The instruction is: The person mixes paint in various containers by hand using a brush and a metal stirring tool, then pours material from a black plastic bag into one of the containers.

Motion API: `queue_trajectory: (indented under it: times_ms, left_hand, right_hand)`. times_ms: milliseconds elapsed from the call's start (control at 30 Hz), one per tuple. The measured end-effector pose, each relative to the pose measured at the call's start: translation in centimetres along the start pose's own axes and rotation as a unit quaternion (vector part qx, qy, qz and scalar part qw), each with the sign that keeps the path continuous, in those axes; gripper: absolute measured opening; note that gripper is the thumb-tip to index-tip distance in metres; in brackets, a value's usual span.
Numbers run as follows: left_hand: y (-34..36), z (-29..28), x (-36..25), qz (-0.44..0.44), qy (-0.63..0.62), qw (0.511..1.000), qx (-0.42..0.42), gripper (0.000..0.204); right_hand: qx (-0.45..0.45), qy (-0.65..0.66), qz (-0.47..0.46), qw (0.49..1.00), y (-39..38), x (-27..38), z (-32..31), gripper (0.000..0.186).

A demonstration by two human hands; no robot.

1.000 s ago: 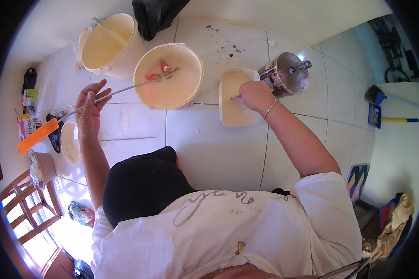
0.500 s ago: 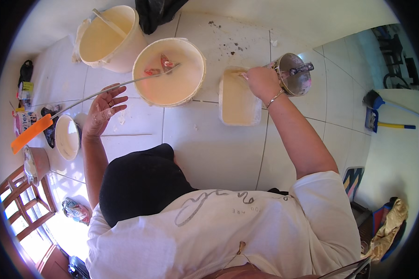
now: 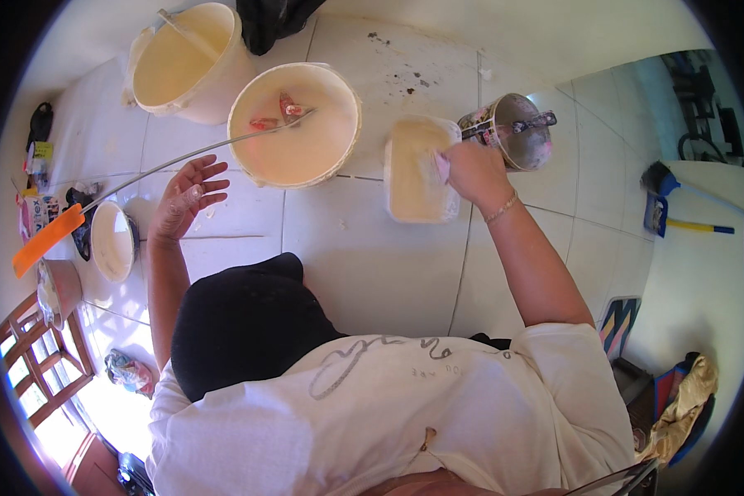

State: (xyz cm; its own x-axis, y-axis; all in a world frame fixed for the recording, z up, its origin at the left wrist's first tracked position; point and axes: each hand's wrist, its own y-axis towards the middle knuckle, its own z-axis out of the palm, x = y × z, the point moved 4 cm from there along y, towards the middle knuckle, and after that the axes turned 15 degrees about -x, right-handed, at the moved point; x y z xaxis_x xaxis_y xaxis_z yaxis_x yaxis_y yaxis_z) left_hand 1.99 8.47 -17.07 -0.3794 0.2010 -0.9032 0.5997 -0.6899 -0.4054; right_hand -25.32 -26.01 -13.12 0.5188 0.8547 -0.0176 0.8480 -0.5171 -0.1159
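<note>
My left hand (image 3: 186, 197) is spread open over the tiled floor, just below a long thin metal rod (image 3: 182, 157) with an orange handle (image 3: 45, 240). It does not grip the rod. The rod's far end rests inside a wide cream bucket (image 3: 339, 145) that holds pale liquid and some reddish pieces (image 3: 288, 107). My right hand (image 3: 471, 169) is at the right rim of a shallow rectangular cream tray (image 3: 413, 178), with its fingers curled over the edge. Right beside that hand stands a stained metal can (image 3: 517, 145) with a tool laid across its top.
A taller cream bucket (image 3: 153, 91) stands at the far left, next to a black bag (image 3: 273, 21). A small white bowl (image 3: 112, 241), a pot (image 3: 58, 289) and clutter lie at the left. A wooden chair (image 3: 37, 355) is lower left. A blue broom and dustpan (image 3: 665, 202) are at the right.
My left hand has let go of the rod and opened, dropping slightly below it. My right hand has slid from the tray's far corner to its right rim.
</note>
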Motion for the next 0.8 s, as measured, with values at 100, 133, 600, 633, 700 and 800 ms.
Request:
queue_trajectory:
  times_ms: [100,133,600,633,700,800]
  left_hand:
    - [0.4,0.4,-0.1,0.0,-0.007,1.0,0.004,0.087]
    - [0.4,0.5,-0.1,-0.003,-0.012,1.0,0.004,0.087]
    - [0.6,-0.2,1.1,-0.018,-0.008,0.999,-0.034,0.083]
    - [0.6,-0.3,1.3,-0.02,-0.007,0.999,-0.031,0.082]
    - [0.6,-0.4,1.7,-0.023,-0.007,0.999,-0.029,0.08]
    - [0.7,-0.2,1.7,-0.032,-0.009,0.999,-0.032,0.079]
  right_hand:
    - [-0.043,-0.009,0.023,0.999,2.6,-0.8,1.0,0.033]
    - [-0.044,-0.009,0.023,0.999,3.2,-0.7,1.3,0.033]
    - [0.081,-0.011,-0.061,0.995,-1.9,1.7,1.2,0.033]
    - [0.082,-0.012,-0.06,0.995,-1.8,1.2,0.8,0.033]
    - [0.041,-0.031,-0.026,0.998,-0.7,0.1,0.1,0.033]
    - [-0.04,-0.017,0.003,0.999,1.4,-0.5,0.1,0.033]
